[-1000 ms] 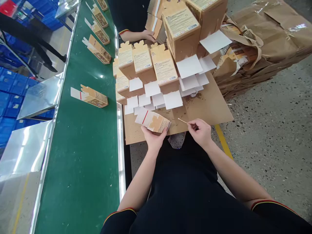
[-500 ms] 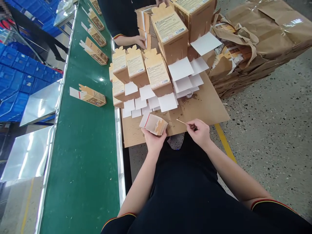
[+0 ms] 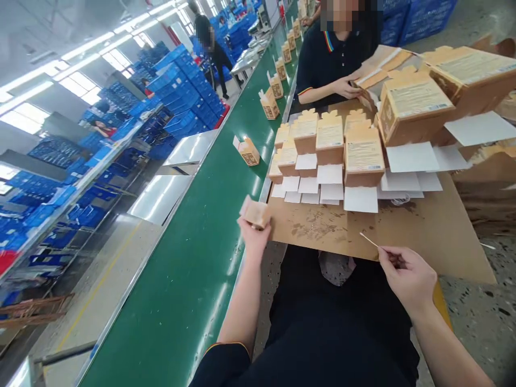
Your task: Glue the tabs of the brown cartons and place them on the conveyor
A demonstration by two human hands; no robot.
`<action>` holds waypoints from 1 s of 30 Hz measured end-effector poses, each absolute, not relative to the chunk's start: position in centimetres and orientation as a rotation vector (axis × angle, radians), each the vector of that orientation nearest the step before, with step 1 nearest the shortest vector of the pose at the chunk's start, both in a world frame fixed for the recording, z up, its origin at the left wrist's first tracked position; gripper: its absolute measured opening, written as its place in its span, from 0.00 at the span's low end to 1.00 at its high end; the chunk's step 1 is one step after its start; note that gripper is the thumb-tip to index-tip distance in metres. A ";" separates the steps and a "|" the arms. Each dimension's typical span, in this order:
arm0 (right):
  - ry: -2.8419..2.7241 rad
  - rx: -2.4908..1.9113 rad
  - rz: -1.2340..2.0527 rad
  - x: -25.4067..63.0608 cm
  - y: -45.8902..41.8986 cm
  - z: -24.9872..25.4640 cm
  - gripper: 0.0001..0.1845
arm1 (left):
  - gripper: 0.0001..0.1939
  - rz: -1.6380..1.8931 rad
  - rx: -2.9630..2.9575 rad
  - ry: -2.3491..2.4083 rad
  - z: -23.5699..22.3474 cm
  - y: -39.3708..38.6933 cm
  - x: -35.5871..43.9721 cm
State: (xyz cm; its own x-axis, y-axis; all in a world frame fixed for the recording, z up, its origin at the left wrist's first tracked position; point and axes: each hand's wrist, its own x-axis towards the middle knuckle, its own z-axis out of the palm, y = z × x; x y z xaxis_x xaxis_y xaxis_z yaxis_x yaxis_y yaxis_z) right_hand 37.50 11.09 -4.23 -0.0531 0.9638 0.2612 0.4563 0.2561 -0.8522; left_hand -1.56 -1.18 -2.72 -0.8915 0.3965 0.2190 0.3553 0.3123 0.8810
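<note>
My left hand (image 3: 253,238) is closed round a small brown carton (image 3: 255,212), held up at the edge between the green conveyor belt (image 3: 193,269) and the brown cardboard sheet (image 3: 423,226). My right hand (image 3: 407,277) pinches a thin wooden stick (image 3: 368,239) over the sheet's near edge. Rows of folded brown cartons with open white flaps (image 3: 330,156) stand on the sheet just beyond both hands.
Several cartons ride the belt farther off, the nearest (image 3: 248,151) beside a metal guard (image 3: 189,148). A person in a dark shirt (image 3: 334,54) handles cartons at the far end of the sheet. Blue crates (image 3: 181,91) fill shelving at left. Speckled floor lies at right.
My head has lifted and turned left, showing the hall. My left hand has carried the carton leftward to the belt's edge. The right hand keeps the stick.
</note>
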 end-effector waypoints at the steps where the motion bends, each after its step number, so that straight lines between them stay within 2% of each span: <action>1: -1.645 -1.345 0.750 37.5 11.1 -3.9 0.16 | 0.44 1.726 0.628 2.558 -2.1 -2.4 -3.6; 4: -1.617 -1.368 0.809 37.4 11.3 -3.0 0.16 | 0.43 1.861 0.403 2.611 -0.8 -5.3 -8.7; 8: -1.601 -1.376 0.849 36.9 11.7 -2.3 0.17 | 0.45 1.831 0.224 2.612 -0.6 -6.7 -12.2; 13: -1.547 -1.416 0.859 38.4 11.2 -2.3 0.18 | 0.48 1.893 0.202 2.737 -1.6 -8.1 -10.8; 16: -1.467 -1.500 0.818 40.5 10.6 -2.5 0.19 | 0.41 2.061 0.530 2.814 -1.6 -7.2 -8.6; 19: -1.390 -1.541 0.811 41.6 10.3 -2.4 0.19 | 0.29 2.082 0.935 2.420 0.1 -1.3 -7.5; 23: -1.414 -1.495 0.819 41.1 10.6 -1.6 0.16 | 0.20 1.814 0.896 2.133 4.4 11.6 -7.7; 26: -1.441 -1.451 0.774 40.7 10.4 -1.0 0.15 | 0.20 1.575 0.884 2.112 6.8 19.0 -7.8; 30: -1.412 -1.453 0.731 41.3 9.6 -1.4 0.15 | 0.23 1.465 0.933 2.089 6.7 22.2 -7.1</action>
